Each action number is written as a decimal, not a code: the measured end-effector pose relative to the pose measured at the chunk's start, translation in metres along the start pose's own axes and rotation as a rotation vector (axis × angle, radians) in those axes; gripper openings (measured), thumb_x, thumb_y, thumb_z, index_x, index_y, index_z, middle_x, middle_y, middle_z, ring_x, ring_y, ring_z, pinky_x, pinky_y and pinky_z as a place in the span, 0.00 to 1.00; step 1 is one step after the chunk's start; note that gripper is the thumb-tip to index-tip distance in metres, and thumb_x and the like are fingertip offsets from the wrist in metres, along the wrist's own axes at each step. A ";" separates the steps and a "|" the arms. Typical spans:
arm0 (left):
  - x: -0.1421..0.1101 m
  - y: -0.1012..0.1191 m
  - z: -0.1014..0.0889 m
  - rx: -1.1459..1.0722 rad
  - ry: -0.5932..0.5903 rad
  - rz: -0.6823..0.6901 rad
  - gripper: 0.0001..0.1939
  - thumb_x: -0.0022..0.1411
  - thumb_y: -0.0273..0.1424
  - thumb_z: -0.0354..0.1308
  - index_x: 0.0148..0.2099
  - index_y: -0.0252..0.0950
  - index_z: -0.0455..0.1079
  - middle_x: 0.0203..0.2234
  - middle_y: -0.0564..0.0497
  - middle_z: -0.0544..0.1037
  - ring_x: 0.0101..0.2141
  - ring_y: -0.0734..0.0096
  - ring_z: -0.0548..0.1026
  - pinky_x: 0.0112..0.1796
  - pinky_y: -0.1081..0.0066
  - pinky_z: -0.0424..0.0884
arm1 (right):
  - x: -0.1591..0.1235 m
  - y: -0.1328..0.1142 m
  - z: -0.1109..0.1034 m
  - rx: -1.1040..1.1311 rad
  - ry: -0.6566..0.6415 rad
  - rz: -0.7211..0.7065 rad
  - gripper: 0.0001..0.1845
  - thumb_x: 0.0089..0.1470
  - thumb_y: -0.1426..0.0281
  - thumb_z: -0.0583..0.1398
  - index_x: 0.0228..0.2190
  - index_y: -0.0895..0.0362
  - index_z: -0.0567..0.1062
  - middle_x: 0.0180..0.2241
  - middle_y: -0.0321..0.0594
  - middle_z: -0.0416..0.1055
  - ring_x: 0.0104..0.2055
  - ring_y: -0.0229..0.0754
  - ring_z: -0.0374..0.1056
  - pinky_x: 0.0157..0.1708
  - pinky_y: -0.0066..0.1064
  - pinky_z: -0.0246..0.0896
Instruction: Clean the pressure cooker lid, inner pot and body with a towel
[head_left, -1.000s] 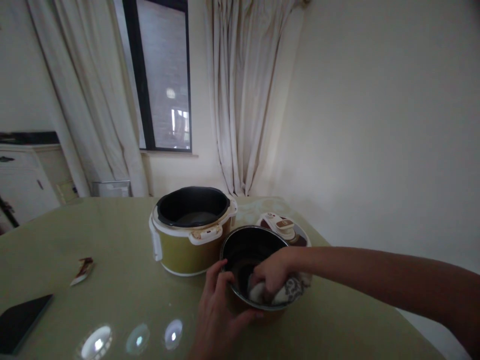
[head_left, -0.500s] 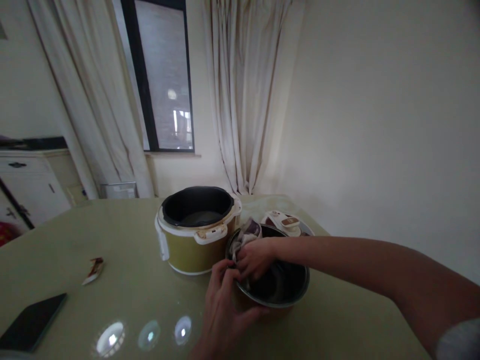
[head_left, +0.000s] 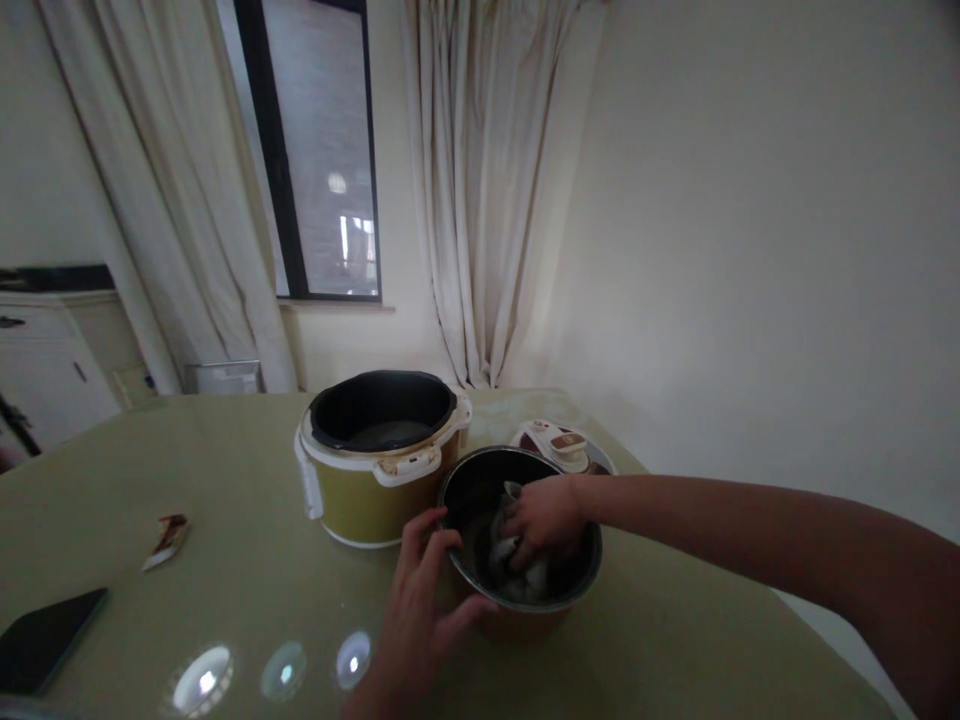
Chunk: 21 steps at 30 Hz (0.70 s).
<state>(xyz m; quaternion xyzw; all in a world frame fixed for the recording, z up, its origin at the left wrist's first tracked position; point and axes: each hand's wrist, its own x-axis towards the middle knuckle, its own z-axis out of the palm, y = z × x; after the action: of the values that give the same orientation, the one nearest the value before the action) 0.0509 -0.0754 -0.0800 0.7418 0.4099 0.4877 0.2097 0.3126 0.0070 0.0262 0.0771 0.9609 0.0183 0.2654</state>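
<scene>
A dark inner pot (head_left: 525,625) with a shiny rim stands on the table in front of me. My left hand (head_left: 420,600) grips its near left side, fingertips over the rim and thumb against the outer wall. Inside the pot, my right hand (head_left: 546,515) presses a crumpled greyish cloth (head_left: 531,578) low against the inside. The fingers of that hand are closed on the cloth and partly hidden by it. Just left of the pot sits the yellow-green and white cooker body (head_left: 356,500), uncovered, its dark inside showing.
Behind the pot lies the white cooker lid (head_left: 559,445), partly hidden by the pot. A small torn wrapper (head_left: 166,542) and a dark flat object (head_left: 52,640) lie on the left of the greenish table (head_left: 247,480). Curtains and a wall stand behind.
My right hand has moved the cloth from the pot's left rim down and right into the inside. The left hand stays on the rim. The view has shifted slightly.
</scene>
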 end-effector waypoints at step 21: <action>0.009 -0.003 0.004 -0.305 0.036 -0.154 0.49 0.50 0.34 0.76 0.72 0.43 0.61 0.66 0.40 0.67 0.65 0.45 0.69 0.64 0.45 0.69 | 0.000 -0.034 -0.057 1.080 0.391 0.300 0.17 0.45 0.69 0.65 0.39 0.56 0.82 0.36 0.34 0.78 0.42 0.44 0.72 0.44 0.30 0.65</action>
<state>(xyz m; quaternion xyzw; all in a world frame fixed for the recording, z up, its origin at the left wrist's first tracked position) 0.0543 -0.0661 -0.0791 0.6590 0.3904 0.5398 0.3492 0.2787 -0.0264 0.0722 0.3314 0.8438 -0.4221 0.0013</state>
